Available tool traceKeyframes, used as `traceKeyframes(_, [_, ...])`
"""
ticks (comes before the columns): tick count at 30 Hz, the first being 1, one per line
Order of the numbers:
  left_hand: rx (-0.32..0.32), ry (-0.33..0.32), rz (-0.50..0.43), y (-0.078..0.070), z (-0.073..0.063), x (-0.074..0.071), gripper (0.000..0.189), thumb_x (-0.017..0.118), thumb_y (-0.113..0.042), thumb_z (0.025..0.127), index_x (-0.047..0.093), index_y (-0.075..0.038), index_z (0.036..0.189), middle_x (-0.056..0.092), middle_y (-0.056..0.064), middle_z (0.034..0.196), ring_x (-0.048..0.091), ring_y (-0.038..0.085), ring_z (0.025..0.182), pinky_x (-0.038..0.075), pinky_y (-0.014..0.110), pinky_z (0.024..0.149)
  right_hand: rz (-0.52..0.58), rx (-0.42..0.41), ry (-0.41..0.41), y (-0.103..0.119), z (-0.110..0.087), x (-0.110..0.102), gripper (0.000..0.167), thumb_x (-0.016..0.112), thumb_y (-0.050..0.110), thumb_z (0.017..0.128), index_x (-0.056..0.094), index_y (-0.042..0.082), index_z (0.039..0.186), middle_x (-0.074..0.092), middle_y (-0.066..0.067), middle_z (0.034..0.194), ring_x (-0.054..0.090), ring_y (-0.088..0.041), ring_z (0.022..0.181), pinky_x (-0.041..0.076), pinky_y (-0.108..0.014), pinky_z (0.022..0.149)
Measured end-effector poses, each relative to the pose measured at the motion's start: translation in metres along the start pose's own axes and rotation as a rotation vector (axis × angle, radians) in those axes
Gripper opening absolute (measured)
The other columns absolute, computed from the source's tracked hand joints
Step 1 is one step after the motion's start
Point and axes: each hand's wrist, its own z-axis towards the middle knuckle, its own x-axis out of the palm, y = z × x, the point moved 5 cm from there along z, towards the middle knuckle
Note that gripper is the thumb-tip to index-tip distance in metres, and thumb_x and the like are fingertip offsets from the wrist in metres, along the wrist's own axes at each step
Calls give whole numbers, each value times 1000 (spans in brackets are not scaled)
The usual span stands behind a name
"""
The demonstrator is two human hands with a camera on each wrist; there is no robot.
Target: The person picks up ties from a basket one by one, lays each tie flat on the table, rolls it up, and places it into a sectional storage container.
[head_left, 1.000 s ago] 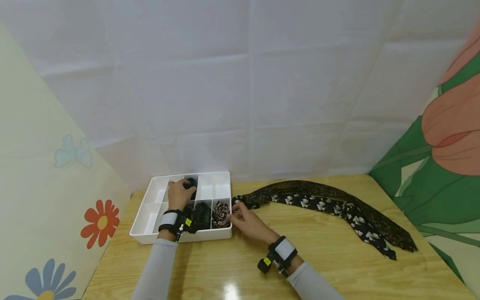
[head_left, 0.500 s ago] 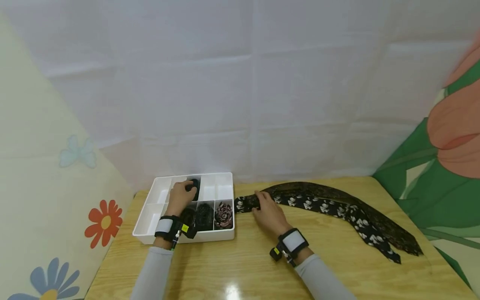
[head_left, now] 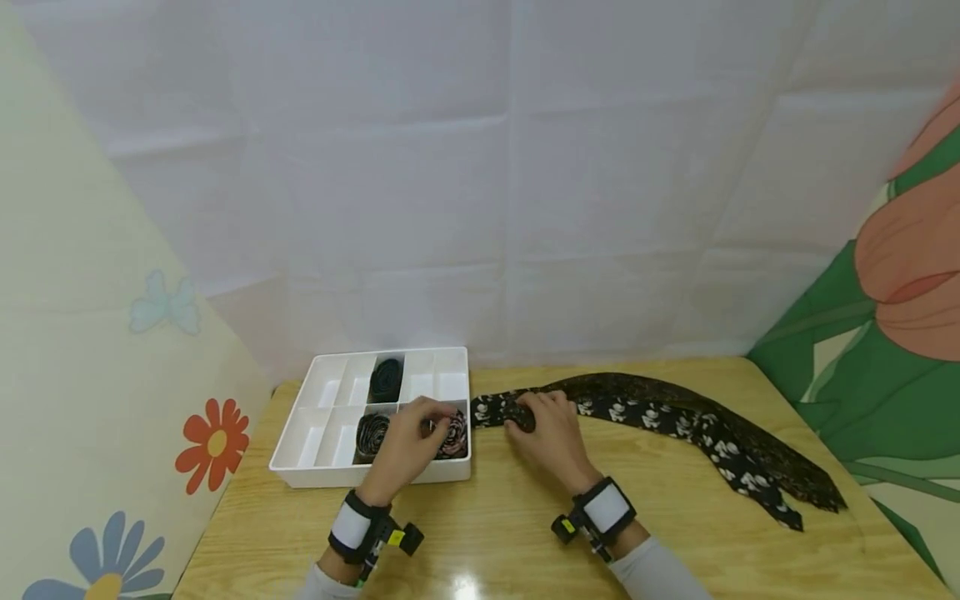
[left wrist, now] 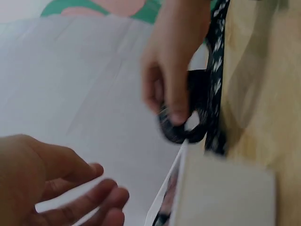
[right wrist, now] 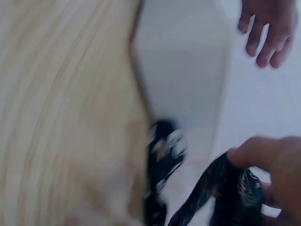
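My right hand (head_left: 553, 433) pinches the curled end of a dark brown patterned necktie (head_left: 652, 388), just right of a white divided box (head_left: 360, 477). In the left wrist view, that end (left wrist: 176, 129) forms a small loop under the fingers. A black necktie with white figures (head_left: 648, 414) lies alongside and partly beneath it. My left hand (head_left: 408, 446) hovers over the box's front compartments, its fingers loosely bent and holding nothing. Rolled neckties sit in the box: a dark one (head_left: 386, 381) at the back, a striped one (head_left: 371, 436) and a pinkish one (head_left: 453, 438) in front.
The wooden table (head_left: 510, 533) extends in front of the box and to the right. A white cloth backdrop (head_left: 495, 250) stands behind, with a flower-painted panel (head_left: 150, 400) at left and a tulip-painted panel (head_left: 900, 333) at right.
My left hand has left the dark roll at the back and moved right and forward over the front compartments. My right hand has moved from the box's edge onto the brown necktie and curled its end.
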Motion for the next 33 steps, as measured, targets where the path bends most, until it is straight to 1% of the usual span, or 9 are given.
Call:
traceKeyframes(4, [68, 104, -94, -18, -17, 27, 35, 74, 3, 94, 69, -4, 129, 65, 11, 118, 68, 13, 90, 58, 24, 75, 136, 38, 56, 16, -16, -10, 42, 79, 24, 97, 67, 4, 132, 76, -18, 119, 67, -27, 74, 54, -41, 72])
traceKeyframes(8, [35, 222, -155, -25, -28, 55, 69, 83, -4, 89, 49, -4, 149, 49, 17, 141, 69, 16, 98, 60, 24, 82, 306, 4, 200, 33, -32, -16, 40, 70, 27, 104, 65, 5, 137, 76, -16, 119, 68, -20, 76, 55, -34, 69])
traceKeyframes(13, [-5, 132, -137, -23, -35, 65, 59, 82, -6, 91, 53, -4, 142, 56, 15, 136, 62, 11, 94, 56, 23, 78, 468, -75, 317, 37, -48, -23, 37, 52, 27, 113, 67, 4, 139, 74, -11, 120, 67, -15, 94, 52, -27, 76])
traceKeyframes(17, [-29, 53, -201, -19, -41, 52, 37, 64, 3, 96, 62, -7, 132, 73, 15, 119, 71, 16, 90, 55, 23, 71, 356, -114, 221, 19, -48, -26, 30, 59, 8, 106, 69, 9, 134, 72, -8, 124, 64, -26, 115, 55, -38, 93])
traceKeyframes(21, [-75, 60, -334, -12, -49, 32, 28, 54, 5, 101, 71, -10, 118, 75, 14, 107, 76, 19, 81, 60, 28, 69, 79, -169, 154, -10, -44, -21, 58, 73, -2, 90, 60, 8, 146, 58, -18, 149, 48, -42, 141, 43, -64, 114])
traceKeyframes(24, [-111, 81, -409, -7, -55, 14, 22, 63, 2, 100, 72, -12, 115, 72, 13, 106, 67, 5, 68, 58, 23, 65, -62, -201, 175, -31, -42, -16, 75, 77, 0, 86, 52, 7, 156, 48, -23, 160, 33, -51, 154, 25, -75, 122])
traceKeyframes(29, [-140, 120, -447, -3, -66, -18, 39, 79, -7, 94, 65, -14, 131, 69, 17, 122, 44, -5, 52, 38, 16, 50, -173, -175, 168, -56, -42, -16, 71, 78, 4, 89, 53, 9, 155, 60, -20, 143, 45, -48, 142, 24, -71, 123])
traceKeyframes(32, [-115, 99, -497, 0, -71, -35, 39, 75, -7, 97, 62, -6, 134, 68, 23, 123, 71, 3, 72, 55, 20, 60, -219, -151, 131, -65, -43, -21, 51, 79, 2, 89, 67, 8, 139, 62, -16, 126, 52, -41, 124, 37, -67, 113])
traceKeyframes(33, [-114, 73, -491, 2, -73, -41, 36, 74, -9, 99, 63, -5, 132, 70, 23, 120, 73, 5, 72, 53, 19, 58, -233, -145, 120, -67, -44, -23, 44, 80, 0, 88, 71, 9, 131, 62, -14, 122, 52, -39, 120, 41, -65, 109])
